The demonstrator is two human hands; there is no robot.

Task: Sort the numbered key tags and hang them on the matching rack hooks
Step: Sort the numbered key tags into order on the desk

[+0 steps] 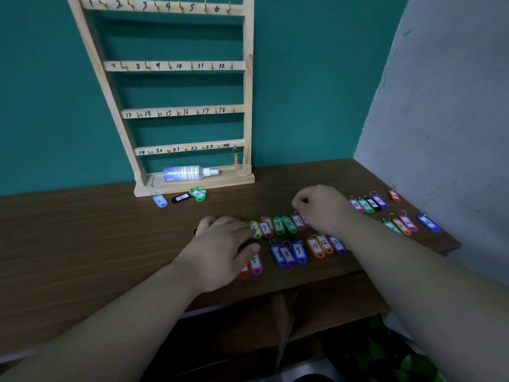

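A wooden rack (248, 78) with hooks numbered 1 to 24 leans on the teal wall. One orange tag (236, 161) hangs at hook 24. Several coloured numbered tags lie in rows on the brown table (82, 244): a pink 7 (265, 228), green 9 (278, 225), pink 11 (298, 221), and below them blue 7, 8, 9 (287, 253) and orange 11, 12 (319, 245). My left hand (220, 249) lies flat over the rows' left end, beside a pink 5 (255, 261). My right hand (322, 208) hovers with curled fingers over the pink 11; nothing shows in it.
A spray bottle (190, 172) lies in the rack's base tray. A blue tag (159, 201), a black tag (180, 197) and green tags (198, 194) lie before the rack. More tags, 18 to 21 (369, 204) and a blue 23 (428, 222), sit near the table's right edge.
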